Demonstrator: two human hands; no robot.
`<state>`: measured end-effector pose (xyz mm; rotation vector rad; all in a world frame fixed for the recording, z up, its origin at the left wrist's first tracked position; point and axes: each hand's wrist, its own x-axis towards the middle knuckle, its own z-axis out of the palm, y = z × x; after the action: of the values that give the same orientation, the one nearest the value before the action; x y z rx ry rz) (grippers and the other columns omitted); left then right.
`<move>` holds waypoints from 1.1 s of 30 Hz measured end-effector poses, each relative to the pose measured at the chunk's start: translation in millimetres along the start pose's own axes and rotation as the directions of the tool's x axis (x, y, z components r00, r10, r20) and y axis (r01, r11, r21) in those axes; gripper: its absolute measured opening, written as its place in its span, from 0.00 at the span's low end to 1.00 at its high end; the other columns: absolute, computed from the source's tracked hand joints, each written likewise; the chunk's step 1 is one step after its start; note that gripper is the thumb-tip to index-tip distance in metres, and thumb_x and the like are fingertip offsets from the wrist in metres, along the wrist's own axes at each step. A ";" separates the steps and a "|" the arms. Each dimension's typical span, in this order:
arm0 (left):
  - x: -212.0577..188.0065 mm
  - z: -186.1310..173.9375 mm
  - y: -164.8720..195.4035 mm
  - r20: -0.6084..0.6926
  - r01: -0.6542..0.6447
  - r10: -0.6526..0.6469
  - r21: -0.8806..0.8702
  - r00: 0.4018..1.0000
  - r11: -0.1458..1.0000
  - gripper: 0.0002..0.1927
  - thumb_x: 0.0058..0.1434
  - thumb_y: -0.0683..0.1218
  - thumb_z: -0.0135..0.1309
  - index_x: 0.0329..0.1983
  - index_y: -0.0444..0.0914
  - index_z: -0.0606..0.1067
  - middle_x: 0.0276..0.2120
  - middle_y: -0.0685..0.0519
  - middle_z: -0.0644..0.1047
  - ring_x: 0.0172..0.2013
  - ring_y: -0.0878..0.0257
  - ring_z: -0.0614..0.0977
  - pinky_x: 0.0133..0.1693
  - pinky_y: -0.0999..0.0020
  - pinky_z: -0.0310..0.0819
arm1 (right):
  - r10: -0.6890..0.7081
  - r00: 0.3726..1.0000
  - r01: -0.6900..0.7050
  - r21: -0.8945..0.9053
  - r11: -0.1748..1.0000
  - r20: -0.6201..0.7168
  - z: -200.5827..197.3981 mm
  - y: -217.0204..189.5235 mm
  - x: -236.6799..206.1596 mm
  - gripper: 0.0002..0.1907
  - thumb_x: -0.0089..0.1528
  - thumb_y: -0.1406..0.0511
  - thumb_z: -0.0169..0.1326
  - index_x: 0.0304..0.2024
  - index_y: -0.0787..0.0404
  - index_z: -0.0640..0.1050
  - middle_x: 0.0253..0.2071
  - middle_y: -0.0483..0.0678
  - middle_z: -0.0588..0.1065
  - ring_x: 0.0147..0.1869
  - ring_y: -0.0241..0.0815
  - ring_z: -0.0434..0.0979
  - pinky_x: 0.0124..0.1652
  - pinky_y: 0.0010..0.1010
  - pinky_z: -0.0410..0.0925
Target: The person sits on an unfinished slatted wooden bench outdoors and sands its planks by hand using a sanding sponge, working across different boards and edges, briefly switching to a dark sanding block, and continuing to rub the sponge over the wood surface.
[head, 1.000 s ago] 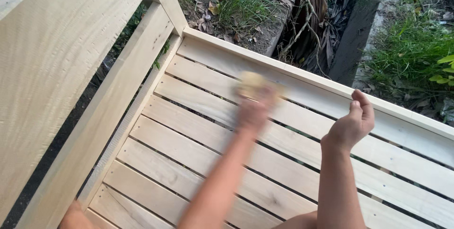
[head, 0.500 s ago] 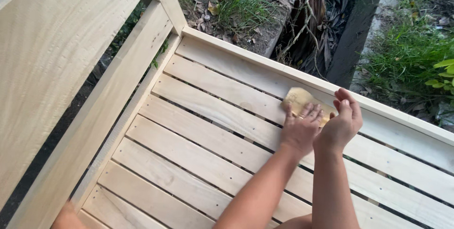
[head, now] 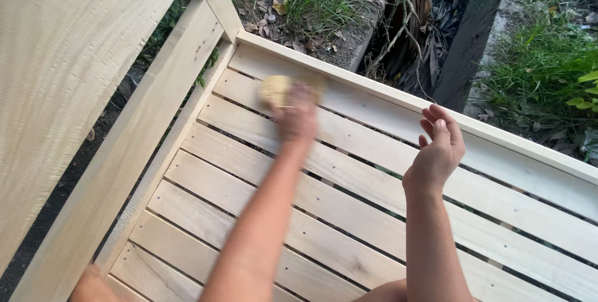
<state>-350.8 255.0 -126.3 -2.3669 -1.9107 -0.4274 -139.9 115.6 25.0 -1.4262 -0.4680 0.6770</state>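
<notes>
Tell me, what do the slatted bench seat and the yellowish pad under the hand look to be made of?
The bench seat looks like bare, pale wood: grain lines, small knots and a matt, unpainted surface. The pad under the left hand is blurred; its tan colour and soft, rounded edge suggest a sponge or sanding pad, but I cannot tell which. The right hand holds nothing.
</notes>
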 end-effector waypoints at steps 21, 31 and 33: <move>-110.8 -81.2 -119.0 -0.045 0.177 -0.174 0.100 0.984 0.979 0.26 0.62 0.47 0.47 0.65 0.44 0.70 0.68 0.51 0.70 0.68 0.55 0.66 0.60 0.22 0.49 | -0.215 0.897 0.292 -0.151 0.945 0.387 26.8 34.0 -30.1 0.15 0.72 0.68 0.42 0.55 0.68 0.77 0.52 0.54 0.78 0.59 0.43 0.76 0.62 0.34 0.67; -236.7 -99.1 88.0 -0.079 -0.331 0.346 -0.545 0.935 0.770 0.27 0.58 0.41 0.49 0.63 0.40 0.72 0.61 0.47 0.76 0.66 0.50 0.77 0.67 0.28 0.57 | -0.283 0.823 0.459 -0.283 0.842 0.493 28.1 38.0 -48.7 0.13 0.73 0.68 0.45 0.52 0.68 0.79 0.50 0.52 0.79 0.56 0.41 0.77 0.58 0.30 0.67; -206.1 -92.9 19.0 0.048 -0.174 0.207 -0.378 0.977 0.909 0.31 0.65 0.41 0.48 0.73 0.36 0.68 0.63 0.37 0.71 0.55 0.37 0.76 0.50 0.40 0.72 | -0.246 0.842 0.383 -0.212 0.899 0.480 25.9 39.8 -48.2 0.13 0.73 0.68 0.44 0.53 0.67 0.78 0.50 0.51 0.78 0.56 0.40 0.77 0.58 0.28 0.67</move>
<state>-387.1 34.3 -88.0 -2.8211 -1.7334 -0.7401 -198.2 102.6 -6.8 -1.4242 -1.1897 0.6754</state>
